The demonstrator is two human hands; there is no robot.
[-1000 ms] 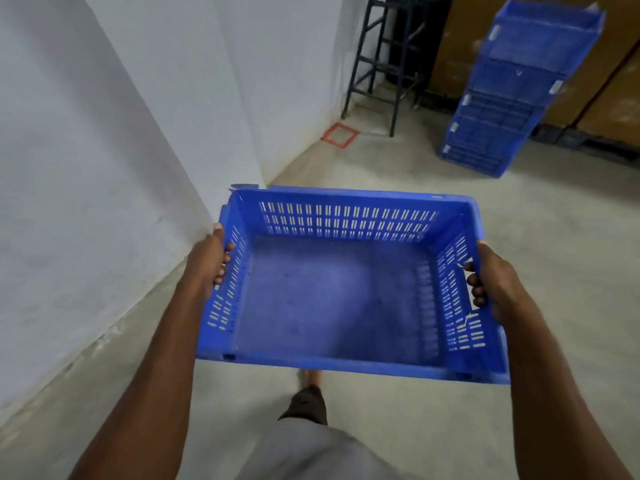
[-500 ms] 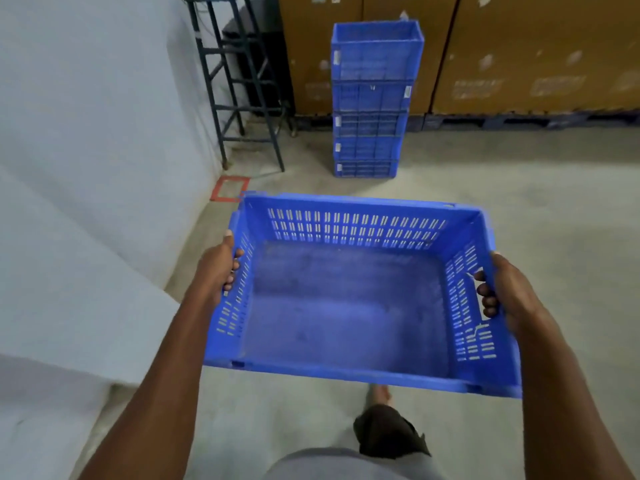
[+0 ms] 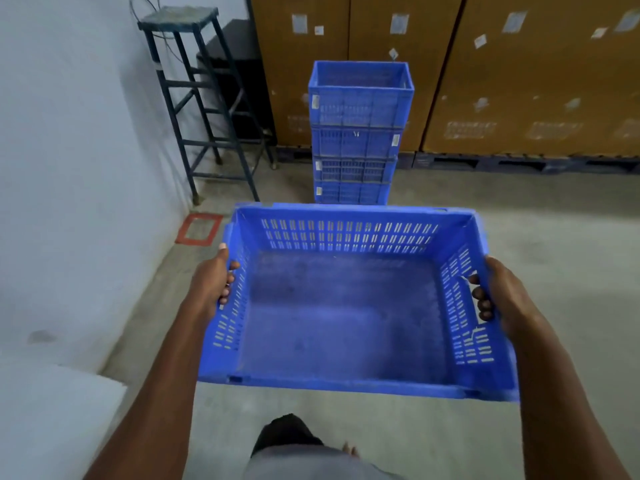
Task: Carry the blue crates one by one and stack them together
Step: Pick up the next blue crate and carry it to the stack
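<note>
Head view: a person holds one empty blue crate (image 3: 346, 317) above the concrete floor (image 3: 540, 237), facing a stack of blue crates (image 3: 356, 133).

At 9 o'clock stands a pale wall (image 3: 76, 161); a dark metal stool (image 3: 204, 109) sits at 11 o'clock, with a red taped square (image 3: 199, 229) on the floor below it. The left hand (image 3: 213, 284) grips the crate's left wall, thumb along the rim and fingers (image 3: 227, 292) curled through the handle slot. The stack rises at 12 o'clock, just beyond the held crate's far rim, against brown cartons (image 3: 519, 81) on pallets. The right hand (image 3: 502, 299) grips the right wall, fingers (image 3: 483, 303) clamped through its handle opening.
</note>
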